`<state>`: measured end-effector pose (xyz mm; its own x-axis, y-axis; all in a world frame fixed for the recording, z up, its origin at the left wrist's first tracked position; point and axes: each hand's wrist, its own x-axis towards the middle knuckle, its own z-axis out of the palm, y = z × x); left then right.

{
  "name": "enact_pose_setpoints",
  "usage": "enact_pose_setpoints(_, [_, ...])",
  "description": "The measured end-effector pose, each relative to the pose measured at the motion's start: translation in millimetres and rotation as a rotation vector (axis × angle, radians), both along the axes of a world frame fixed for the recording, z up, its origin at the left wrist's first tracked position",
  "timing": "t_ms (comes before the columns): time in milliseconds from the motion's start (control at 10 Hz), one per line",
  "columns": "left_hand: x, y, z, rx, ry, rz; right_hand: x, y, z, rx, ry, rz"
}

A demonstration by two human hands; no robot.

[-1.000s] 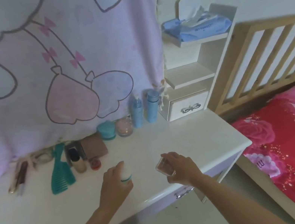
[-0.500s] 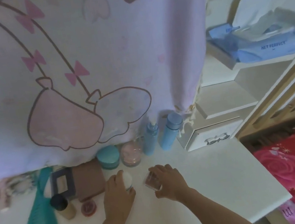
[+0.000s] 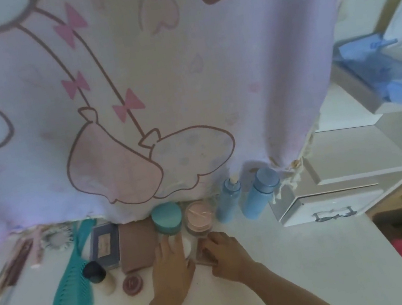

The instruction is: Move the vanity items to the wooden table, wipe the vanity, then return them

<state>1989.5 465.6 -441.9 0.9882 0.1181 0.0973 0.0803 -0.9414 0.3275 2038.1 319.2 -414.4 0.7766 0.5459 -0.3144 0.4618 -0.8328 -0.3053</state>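
Observation:
On the white vanity top [image 3: 306, 254], my left hand [image 3: 173, 267] grips a small white jar [image 3: 187, 246] that stands just in front of a teal-lidded jar [image 3: 166, 219]. Beside it my right hand [image 3: 226, 254] holds a small clear brownish box [image 3: 202, 255] low on the surface, in front of a pink jar [image 3: 199, 217]. Two blue bottles [image 3: 230, 202] [image 3: 260, 197] stand at the back to the right of the jars.
Left of my hands lie a brown pouch [image 3: 137, 244], a dark palette [image 3: 103, 246], a round pink compact [image 3: 132, 284], a black-capped bottle [image 3: 99, 277], teal combs [image 3: 71, 291] and pens [image 3: 11, 271]. A white drawer unit [image 3: 324, 204] stands right; a printed cloth [image 3: 128, 84] hangs behind.
Both hands have carried the white jar and the clear box from the vanity's front edge back toward the row of jars. The view has moved closer to the vanity.

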Motion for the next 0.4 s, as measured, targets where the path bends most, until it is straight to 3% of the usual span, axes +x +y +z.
enact_pose_setpoints(200, [-11.1, -2.9, 18.7, 0.039, -0.109, 0.032, 0.6, -11.2, 16.0, -0.071, -0.058, 0.061])
enact_pose_setpoints(400, [-27.8, -13.6, 42.5, 0.015, -0.219, 0.129, 1.2, -39.1, 53.0, 0.016, -0.227, 0.13])
